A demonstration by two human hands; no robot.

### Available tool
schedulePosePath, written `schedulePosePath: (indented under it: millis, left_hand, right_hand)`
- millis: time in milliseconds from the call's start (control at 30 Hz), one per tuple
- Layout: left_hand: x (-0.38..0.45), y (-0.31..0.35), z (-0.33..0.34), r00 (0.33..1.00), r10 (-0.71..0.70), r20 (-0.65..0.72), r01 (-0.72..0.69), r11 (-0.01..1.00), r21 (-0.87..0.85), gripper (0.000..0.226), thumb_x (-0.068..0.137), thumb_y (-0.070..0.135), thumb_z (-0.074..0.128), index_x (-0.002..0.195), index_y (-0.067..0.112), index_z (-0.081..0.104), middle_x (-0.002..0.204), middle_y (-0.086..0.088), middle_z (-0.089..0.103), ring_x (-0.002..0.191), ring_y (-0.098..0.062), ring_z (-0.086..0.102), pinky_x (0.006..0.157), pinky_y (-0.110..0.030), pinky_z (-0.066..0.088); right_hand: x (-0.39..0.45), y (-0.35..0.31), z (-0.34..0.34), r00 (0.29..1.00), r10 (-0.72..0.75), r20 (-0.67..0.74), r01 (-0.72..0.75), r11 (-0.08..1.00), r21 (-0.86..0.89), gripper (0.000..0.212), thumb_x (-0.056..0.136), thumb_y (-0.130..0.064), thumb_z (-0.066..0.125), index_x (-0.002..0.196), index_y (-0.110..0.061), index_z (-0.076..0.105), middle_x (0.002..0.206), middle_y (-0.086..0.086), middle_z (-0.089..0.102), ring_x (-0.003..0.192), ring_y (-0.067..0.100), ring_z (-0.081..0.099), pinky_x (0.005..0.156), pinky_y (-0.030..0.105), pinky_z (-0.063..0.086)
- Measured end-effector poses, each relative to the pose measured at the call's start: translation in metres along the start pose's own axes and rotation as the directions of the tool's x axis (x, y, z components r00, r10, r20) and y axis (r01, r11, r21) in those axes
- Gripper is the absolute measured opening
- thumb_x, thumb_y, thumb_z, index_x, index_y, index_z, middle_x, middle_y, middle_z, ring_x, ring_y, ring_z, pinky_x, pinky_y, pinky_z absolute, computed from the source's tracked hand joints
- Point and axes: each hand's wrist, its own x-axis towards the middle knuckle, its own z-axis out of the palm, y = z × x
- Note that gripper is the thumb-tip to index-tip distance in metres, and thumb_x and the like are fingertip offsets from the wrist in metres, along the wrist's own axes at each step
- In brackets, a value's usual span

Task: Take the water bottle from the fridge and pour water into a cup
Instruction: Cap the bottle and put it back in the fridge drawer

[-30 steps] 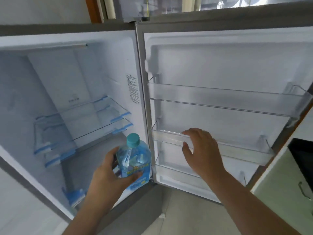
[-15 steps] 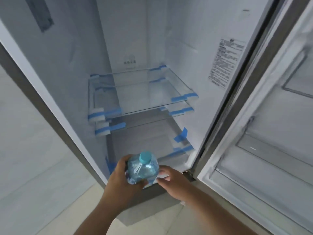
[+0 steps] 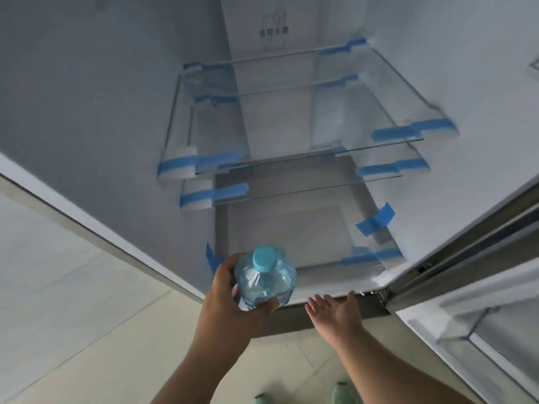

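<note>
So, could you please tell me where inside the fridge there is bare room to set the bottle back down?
Both glass shelves look bare between their blue-taped corners, as does the fridge floor beneath them. It is crowded only at the front sill, where the left hand grips the bottle and the right hand is open.

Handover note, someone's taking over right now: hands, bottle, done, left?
Left hand grips the water bottle by its body, cap on, at the fridge's front edge.
Right hand is open and empty, fingers at the bottom sill.
Done: bottle is in hand, roughly out of the fridge.
Left: door is open; uncap, find a cup (none in view), pour.
</note>
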Motion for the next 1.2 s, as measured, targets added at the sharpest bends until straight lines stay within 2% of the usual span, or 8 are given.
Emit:
schedulePosePath:
  millis: [300, 467, 733, 967, 1000, 1067, 1133, 1200]
  left_hand:
    - [0.007, 0.012, -0.002, 0.999, 0.017, -0.049, -0.018, 1.000, -0.020, 0.083, 0.061, 0.016, 0.098, 0.121, 0.049, 0.052, 0.118, 0.034, 0.064, 0.113, 0.001, 0.067, 0.093, -0.020, 0.057]
    - [0.010, 0.020, -0.005, 0.998, -0.003, -0.062, -0.001, 0.998, -0.064, 0.087, 0.045, 0.050, 0.090, 0.123, 0.051, 0.052, 0.122, 0.033, 0.063, 0.118, 0.002, 0.064, 0.102, -0.031, 0.056]
    - [0.010, 0.015, -0.004, 0.998, 0.012, -0.059, -0.015, 0.998, -0.054, 0.084, 0.062, 0.020, 0.096, 0.130, 0.043, 0.052, 0.128, 0.022, 0.065, 0.124, -0.008, 0.064, 0.104, -0.037, 0.057]
    - [0.006, 0.027, -0.004, 1.000, 0.017, -0.014, -0.018, 0.998, -0.065, 0.081, 0.053, 0.044, 0.089, 0.123, 0.051, 0.050, 0.124, 0.032, 0.062, 0.122, -0.002, 0.063, 0.103, -0.033, 0.057]
    - [0.006, 0.029, -0.004, 1.000, 0.016, -0.009, -0.016, 0.998, -0.067, 0.081, 0.053, 0.044, 0.089, 0.123, 0.052, 0.050, 0.123, 0.033, 0.062, 0.121, -0.002, 0.063, 0.103, -0.032, 0.057]
    - [0.006, 0.031, -0.004, 1.000, 0.015, -0.006, -0.015, 0.998, -0.067, 0.080, 0.057, 0.036, 0.093, 0.121, 0.052, 0.050, 0.122, 0.032, 0.062, 0.122, -0.003, 0.063, 0.102, -0.029, 0.056]
    - [0.007, 0.033, -0.004, 1.000, 0.030, -0.002, -0.030, 0.998, -0.049, 0.079, 0.063, 0.024, 0.096, 0.121, 0.052, 0.050, 0.123, 0.027, 0.064, 0.123, -0.005, 0.063, 0.101, -0.025, 0.056]
    - [0.010, 0.038, -0.003, 0.998, 0.055, 0.003, -0.055, 0.998, -0.027, 0.079, 0.065, 0.021, 0.096, 0.121, 0.053, 0.049, 0.126, 0.024, 0.064, 0.122, -0.004, 0.063, 0.100, -0.021, 0.055]
  right_hand:
    - [0.038, 0.000, 0.013, 0.999, -0.031, -0.038, 0.034, 0.997, 0.075, 0.083, 0.102, -0.067, 0.033, 0.163, -0.012, 0.021, 0.170, 0.014, 0.021, 0.157, 0.034, 0.017, 0.128, 0.049, 0.013]
    - [0.057, -0.002, 0.008, 0.999, -0.047, -0.009, 0.047, 0.996, 0.072, 0.083, 0.101, -0.069, 0.029, 0.155, -0.006, 0.040, 0.151, 0.016, 0.051, 0.145, 0.033, 0.042, 0.124, 0.047, 0.024]
    - [0.057, 0.004, -0.026, 0.998, -0.064, -0.011, 0.064, 0.997, 0.048, 0.077, 0.103, -0.066, 0.031, 0.141, -0.003, 0.052, 0.141, 0.018, 0.058, 0.133, 0.035, 0.054, 0.120, 0.047, 0.035]
    - [0.017, 0.002, -0.055, 0.997, -0.059, -0.050, 0.040, 0.947, -0.320, 0.064, 0.107, -0.055, 0.036, 0.141, -0.003, 0.050, 0.136, 0.021, 0.059, 0.130, 0.039, 0.055, 0.119, 0.049, 0.037]
    - [0.005, 0.002, -0.053, 0.985, -0.146, -0.089, 0.071, 0.825, -0.561, 0.056, 0.108, -0.050, 0.039, 0.137, -0.004, 0.052, 0.129, 0.018, 0.062, 0.123, 0.036, 0.060, 0.112, 0.047, 0.044]
    - [-0.021, -0.001, -0.049, 0.900, -0.429, 0.082, 0.167, 0.165, -0.972, 0.038, 0.104, -0.041, 0.050, 0.117, -0.008, 0.063, 0.103, 0.002, 0.068, 0.096, 0.021, 0.067, 0.088, 0.034, 0.056]
    - [-0.045, -0.006, -0.045, 0.652, -0.500, 0.570, 0.302, -0.518, -0.800, 0.019, 0.097, -0.037, 0.060, 0.098, -0.019, 0.066, 0.087, -0.012, 0.064, 0.079, 0.008, 0.063, 0.068, 0.020, 0.053]
    - [-0.064, -0.007, -0.039, 0.361, -0.349, 0.865, 0.386, -0.788, -0.479, 0.013, 0.089, -0.032, 0.071, 0.096, -0.022, 0.066, 0.091, -0.012, 0.065, 0.084, 0.006, 0.061, 0.071, 0.019, 0.052]
